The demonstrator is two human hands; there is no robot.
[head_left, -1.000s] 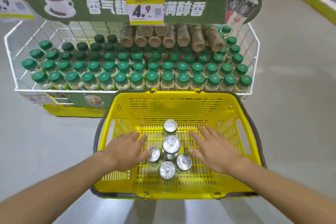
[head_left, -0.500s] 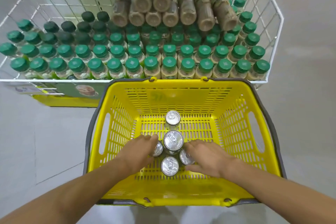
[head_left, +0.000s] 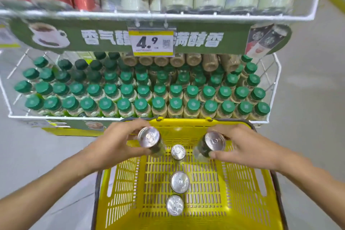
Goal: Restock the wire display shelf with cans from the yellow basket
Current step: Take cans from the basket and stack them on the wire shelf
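White wire forms the display shelf [head_left: 56,117], two tiers stacked. Its lower tier is packed with green-capped bottles [head_left: 141,104] right up to the front edge, and tan bottles [head_left: 177,59] lie on their sides along the back. Just below that front edge sits the yellow basket [head_left: 119,192], its far rim close against the shelf wire. A green banner [head_left: 196,40] with white characters hangs across the upper tier's front edge. The left grip [head_left: 112,147] is wrapped round one can [head_left: 148,137], held above the basket's far left corner. The right grip [head_left: 248,147] clasps a second can [head_left: 214,141] above the far right side. Both tilt, silver tops facing up. Three more cans [head_left: 180,181] stand upright in a line down the middle of the basket floor. A price tag [head_left: 152,42] reading 4.9 is clipped at the banner's middle.
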